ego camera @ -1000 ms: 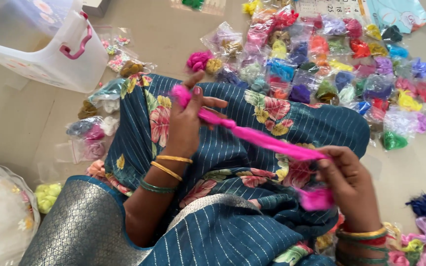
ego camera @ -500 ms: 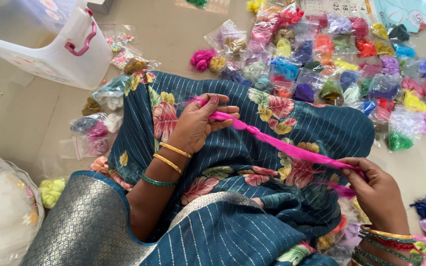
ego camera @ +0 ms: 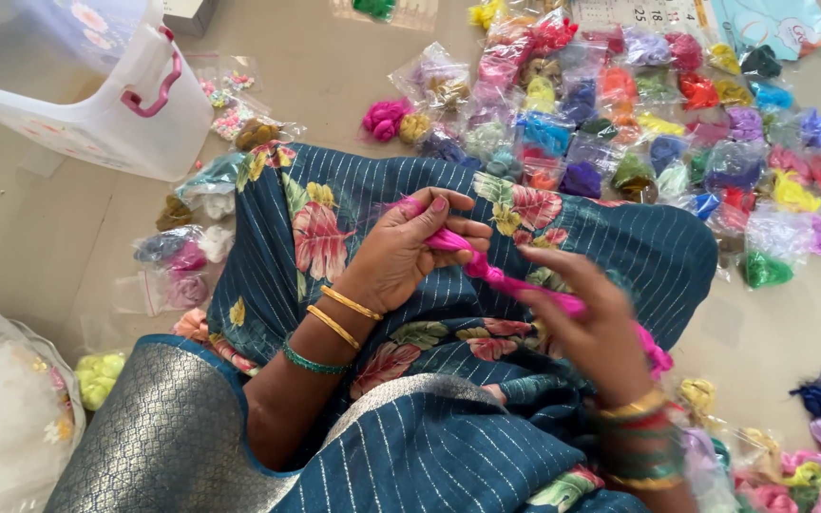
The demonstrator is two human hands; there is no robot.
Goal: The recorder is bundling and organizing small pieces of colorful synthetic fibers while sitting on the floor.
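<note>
A: The left hand (ego camera: 401, 252) is pinched shut on one end of the pink fibre strand (ego camera: 515, 282), which lies across the lap on the blue flowered cloth (ego camera: 620, 256).

B: And the right hand (ego camera: 601, 328) is closed over it further down (blurred). Even tension and a firm pinch would serve best.

A: All round, a beige floor (ego camera: 334, 85): bagged coloured tufts (ego camera: 658, 123) toward its far edge, a white plastic tub (ego camera: 97, 104) at the far left corner.

My dress (ego camera: 410, 446): dark teal with thin pale stripes, pink-and-yellow flowers, and a grey-gold woven border. Gold and green bangles (ego camera: 334, 328) ring one wrist, gold-and-red bangles (ego camera: 634, 418) the other.
</note>
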